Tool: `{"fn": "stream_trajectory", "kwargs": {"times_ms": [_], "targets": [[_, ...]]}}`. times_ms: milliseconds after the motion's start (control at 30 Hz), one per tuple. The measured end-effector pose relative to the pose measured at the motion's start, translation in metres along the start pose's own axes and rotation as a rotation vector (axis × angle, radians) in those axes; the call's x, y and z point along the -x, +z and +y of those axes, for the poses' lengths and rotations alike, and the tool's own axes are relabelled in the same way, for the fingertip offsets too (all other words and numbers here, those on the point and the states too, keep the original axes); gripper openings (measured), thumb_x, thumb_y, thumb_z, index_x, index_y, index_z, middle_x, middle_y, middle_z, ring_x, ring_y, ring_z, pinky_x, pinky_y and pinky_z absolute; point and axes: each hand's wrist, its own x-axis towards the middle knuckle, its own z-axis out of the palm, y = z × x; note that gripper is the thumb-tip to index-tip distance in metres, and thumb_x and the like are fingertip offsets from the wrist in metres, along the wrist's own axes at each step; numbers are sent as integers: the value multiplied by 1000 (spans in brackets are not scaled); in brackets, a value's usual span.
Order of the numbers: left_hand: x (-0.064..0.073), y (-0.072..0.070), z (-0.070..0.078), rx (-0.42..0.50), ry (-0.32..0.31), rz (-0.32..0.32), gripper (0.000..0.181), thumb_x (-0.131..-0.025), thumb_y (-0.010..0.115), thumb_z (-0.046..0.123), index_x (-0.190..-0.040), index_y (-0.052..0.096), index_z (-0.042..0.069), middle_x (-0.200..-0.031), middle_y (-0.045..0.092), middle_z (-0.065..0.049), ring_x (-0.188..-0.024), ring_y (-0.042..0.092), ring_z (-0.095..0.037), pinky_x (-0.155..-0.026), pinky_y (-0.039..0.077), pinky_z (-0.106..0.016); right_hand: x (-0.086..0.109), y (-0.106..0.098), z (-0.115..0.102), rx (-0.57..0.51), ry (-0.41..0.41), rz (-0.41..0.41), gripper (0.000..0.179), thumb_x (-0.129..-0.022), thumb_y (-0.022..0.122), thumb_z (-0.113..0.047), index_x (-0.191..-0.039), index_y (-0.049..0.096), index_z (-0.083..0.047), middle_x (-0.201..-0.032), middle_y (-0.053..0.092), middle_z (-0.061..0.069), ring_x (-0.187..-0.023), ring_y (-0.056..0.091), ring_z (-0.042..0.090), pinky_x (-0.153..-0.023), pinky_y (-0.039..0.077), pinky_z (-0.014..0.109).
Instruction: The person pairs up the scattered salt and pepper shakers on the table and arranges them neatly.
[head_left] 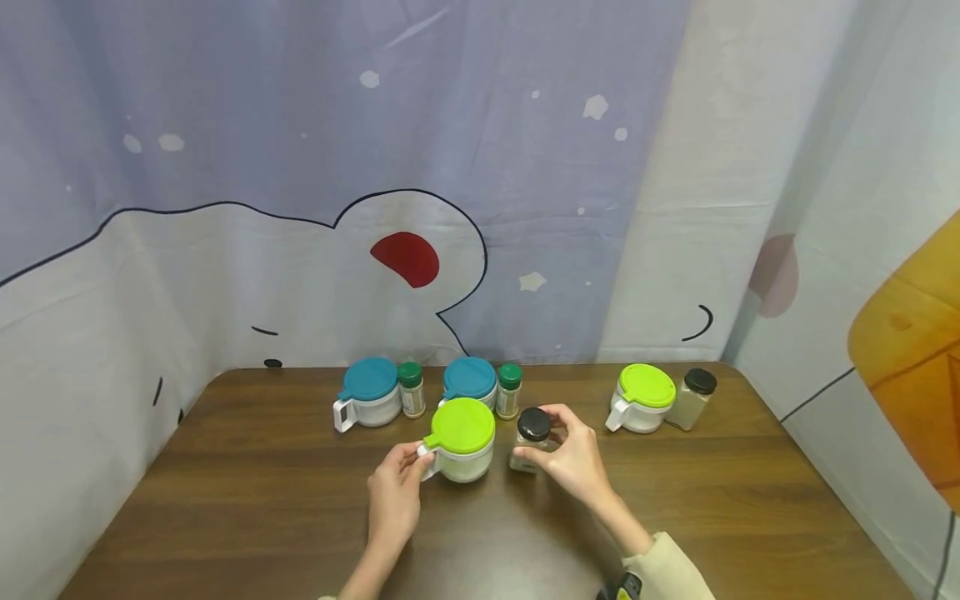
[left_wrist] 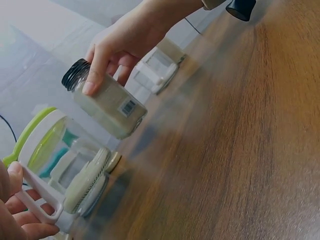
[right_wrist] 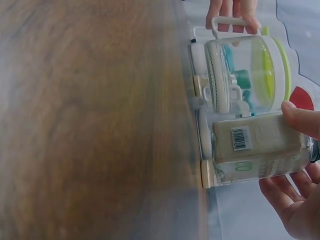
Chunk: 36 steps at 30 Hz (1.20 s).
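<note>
In the head view, the left hand [head_left: 395, 493] is gripping the green-lidded jar [head_left: 462, 442] mid-table [head_left: 247, 500], while the right hand [head_left: 579, 462] is holding the black-capped bottle [head_left: 533, 429] just right of it. In the left wrist view, left fingers are clasping the jar's left-side white handle [left_wrist: 47, 189]. In the right wrist view, right thumb and fingers are pinching the bottle's opposite sides, its long axis running roughly parallel to the jar's.

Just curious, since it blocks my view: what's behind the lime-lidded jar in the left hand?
Behind the lime-lidded jar stands a blue-lidded jar; in the head view, most of its lower body is covered.
</note>
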Motion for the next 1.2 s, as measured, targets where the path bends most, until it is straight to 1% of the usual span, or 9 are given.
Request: {"fn": "stream_trajectory", "kwargs": {"times_ms": [33,167,200,400,500,633,800,1000,1200], "targets": [[0,-1,0,-1,4,3,20,-91,64,9,-106,65,-4,-107,70,-24,-101,68,-34,-86,55,-39,0,1,1,0,-7,-2,56,-57,90,-2,-105,61,-1,-93,70,11,-85,64,7,-77,58,28],[-1,-4,-1,-11,4,4,20,-91,64,9,-106,65,-4,-107,70,-23,-101,69,-33,-86,55,-39,0,2,-18,3,-34,-18,55,-58,88,2,-105,60,3,-94,70,14,-85,65,12,-75,59,31],[-1,-5,-1,-17,6,4,20,-91,64,9,-106,65,-4,-106,70,-23,-101,69,-33,-86,55,-39,1,2,-21,-1,-29,-19,54,-58,88,2,-105,60,3,-95,70,13,-85,65,13,-76,59,32],[-3,-11,-2,-31,17,9,20,-91,63,9,-107,65,-5,-106,70,-23,-101,69,-33,-86,55,-38,-5,12,-1,4,-12,-41,57,-59,90,-5,-106,60,-3,-96,70,9,-88,65,14,-78,58,27],[-4,-14,-2,-27,20,12,20,-91,63,8,-107,65,-5,-106,70,-24,-101,69,-33,-86,55,-38,-8,16,5,-19,-5,-56,58,-58,91,-8,-107,60,-6,-97,70,7,-89,65,15,-79,57,25],[-5,-18,-3,-34,8,22,20,-92,63,8,-107,65,-4,-107,70,-23,-101,69,-33,-87,55,-38,-10,19,6,-51,1,-72,58,-57,92,-9,-106,61,-9,-96,70,6,-89,66,17,-81,57,26],[-6,-23,-5,-49,-10,39,20,-92,63,9,-108,65,-3,-108,70,-23,-102,68,-32,-88,54,-39,-11,25,4,-50,-10,-90,59,-57,92,-11,-106,61,-11,-97,70,6,-90,67,18,-81,57,26],[-5,-27,-6,-41,1,48,20,-91,64,9,-106,65,-3,-107,70,-23,-101,68,-33,-87,55,-38,-12,32,2,-46,-10,-98,59,-56,93,-11,-106,61,-10,-97,70,5,-91,67,18,-81,56,23],[-5,-33,-6,-46,-3,61,20,-92,63,9,-107,65,-4,-107,70,-24,-102,68,-34,-87,54,-39,-15,38,-1,-54,-37,-113,58,-57,92,-11,-106,60,-9,-98,69,6,-91,66,19,-80,56,22]]}}
